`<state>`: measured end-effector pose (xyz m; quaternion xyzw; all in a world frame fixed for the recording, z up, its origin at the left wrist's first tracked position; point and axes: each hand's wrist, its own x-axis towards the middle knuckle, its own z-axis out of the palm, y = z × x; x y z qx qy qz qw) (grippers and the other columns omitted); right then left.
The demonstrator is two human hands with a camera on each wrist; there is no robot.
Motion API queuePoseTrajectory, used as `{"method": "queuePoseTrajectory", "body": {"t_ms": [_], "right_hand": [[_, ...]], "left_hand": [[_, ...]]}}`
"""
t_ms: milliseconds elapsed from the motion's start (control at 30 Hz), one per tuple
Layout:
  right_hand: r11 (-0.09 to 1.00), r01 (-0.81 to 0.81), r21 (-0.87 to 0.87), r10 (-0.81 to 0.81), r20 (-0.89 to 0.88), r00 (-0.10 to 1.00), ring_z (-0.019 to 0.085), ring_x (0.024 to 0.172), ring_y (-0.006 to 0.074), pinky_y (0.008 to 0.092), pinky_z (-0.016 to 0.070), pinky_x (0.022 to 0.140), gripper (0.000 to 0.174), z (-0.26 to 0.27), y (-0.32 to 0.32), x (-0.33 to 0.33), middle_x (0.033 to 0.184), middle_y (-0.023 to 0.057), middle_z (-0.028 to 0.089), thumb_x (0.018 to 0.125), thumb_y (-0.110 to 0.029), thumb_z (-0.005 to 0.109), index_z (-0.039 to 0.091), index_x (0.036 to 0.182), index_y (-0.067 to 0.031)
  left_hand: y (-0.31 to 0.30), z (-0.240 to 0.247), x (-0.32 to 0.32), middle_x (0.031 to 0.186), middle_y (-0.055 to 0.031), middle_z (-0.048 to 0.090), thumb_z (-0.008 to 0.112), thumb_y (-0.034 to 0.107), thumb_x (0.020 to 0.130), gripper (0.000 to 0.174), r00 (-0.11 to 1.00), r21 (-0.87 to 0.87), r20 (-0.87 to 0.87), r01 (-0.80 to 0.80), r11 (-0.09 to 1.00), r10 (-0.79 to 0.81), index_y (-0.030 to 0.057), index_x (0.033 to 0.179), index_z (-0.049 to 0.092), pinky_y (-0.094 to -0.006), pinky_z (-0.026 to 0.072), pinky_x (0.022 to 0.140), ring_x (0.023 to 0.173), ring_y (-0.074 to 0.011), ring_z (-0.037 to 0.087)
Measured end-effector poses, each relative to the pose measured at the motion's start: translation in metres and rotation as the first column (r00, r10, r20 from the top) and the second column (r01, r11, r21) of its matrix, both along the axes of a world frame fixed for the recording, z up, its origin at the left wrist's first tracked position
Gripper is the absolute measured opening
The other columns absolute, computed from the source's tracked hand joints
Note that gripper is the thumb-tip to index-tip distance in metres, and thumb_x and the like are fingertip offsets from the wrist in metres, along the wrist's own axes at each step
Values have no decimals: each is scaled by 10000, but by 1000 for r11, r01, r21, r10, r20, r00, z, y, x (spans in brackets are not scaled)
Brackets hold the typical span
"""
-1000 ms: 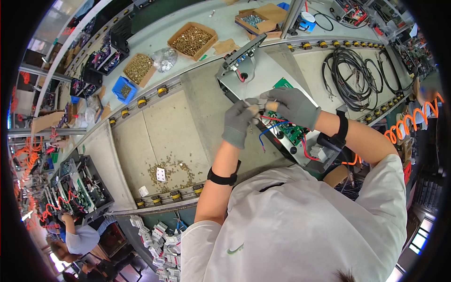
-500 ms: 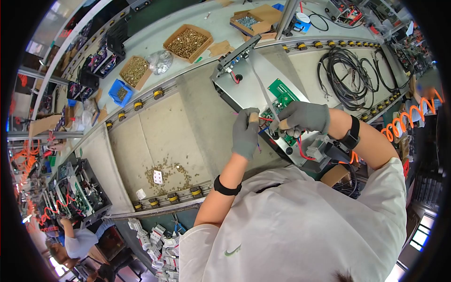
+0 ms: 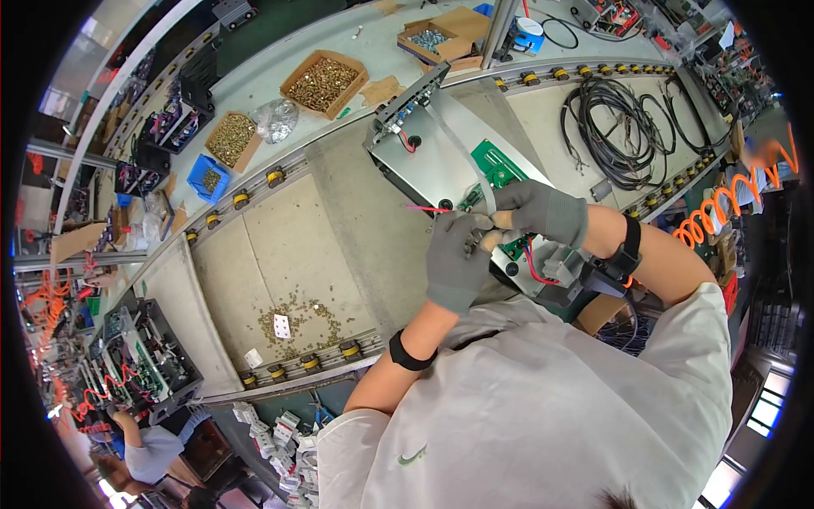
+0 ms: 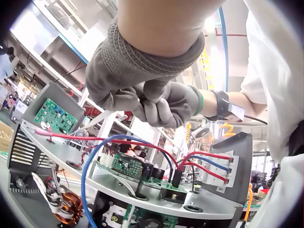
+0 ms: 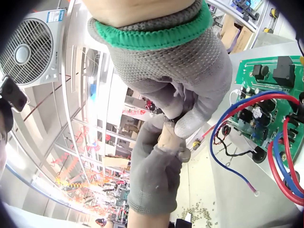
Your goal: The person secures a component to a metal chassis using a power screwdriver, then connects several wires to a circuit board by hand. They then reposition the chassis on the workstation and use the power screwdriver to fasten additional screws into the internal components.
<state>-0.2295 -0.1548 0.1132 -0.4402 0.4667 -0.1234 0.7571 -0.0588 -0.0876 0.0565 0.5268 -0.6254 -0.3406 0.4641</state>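
Observation:
In the head view a metal chassis (image 3: pixel 413 174) lies at a slant on the bench, with a raised panel at its far end. A grey flat ribbon cable (image 3: pixel 463 153) runs from that panel over a green circuit board (image 3: pixel 489 159) to both hands. My gloved right hand (image 3: pixel 544 214) pinches the cable's end between thumb and forefinger. My gloved left hand (image 3: pixel 458 265) meets it fingertip to fingertip, its fingers curled at the same end. The fingers hide the tip. Below them, the left wrist view shows a loose red wire (image 4: pixel 95 138) and a looping blue wire (image 4: pixel 85 173).
Coiled black cables (image 3: pixel 615 136) lie right of the chassis. Boxes of brass fasteners (image 3: pixel 322 82) and a blue bin (image 3: pixel 208 178) stand along the far side. Small loose parts (image 3: pixel 326 327) and a playing card (image 3: pixel 281 327) lie on the left. Another person works at lower left.
The hands were together, then drew apart as the ribbon cable came into view stretched to the right hand. Now the left hand has come back against the right fingertips. The head view has shifted slightly.

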Motion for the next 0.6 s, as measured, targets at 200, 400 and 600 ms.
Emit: {"method": "queuePoseTrajectory", "body": {"t_ms": [200, 400, 600], "right_hand": [[963, 127, 239, -137, 24, 990, 636, 827, 142, 229, 522, 704, 284, -6, 5, 3, 938, 102, 628, 868, -76, 524, 588, 1105, 68], [970, 92, 224, -96, 9, 995, 618, 819, 150, 248, 507, 684, 199, -18, 7, -1, 900, 73, 606, 834, -48, 522, 600, 986, 53], [996, 8, -89, -1, 82, 997, 609, 817, 159, 275, 502, 684, 214, -46, 17, -9, 919, 73, 600, 833, -121, 615, 604, 985, 30]], "left_hand": [[7, -1, 0, 885, -127, 554, 678, 230, 778, 239, 997, 14, 44, 56, 998, -57, 64, 932, 604, -394, 468, 643, 783, -318, 566], [9, 6, -5, 840, -81, 602, 678, 143, 796, 205, 988, -11, 153, -20, 1000, 21, 61, 967, 600, -304, 488, 586, 692, -199, 608], [9, 19, -1, 785, -35, 643, 709, 100, 782, 268, 983, 240, -182, 27, 970, 17, 46, 1014, 586, -242, 486, 600, 660, -101, 597]]}}
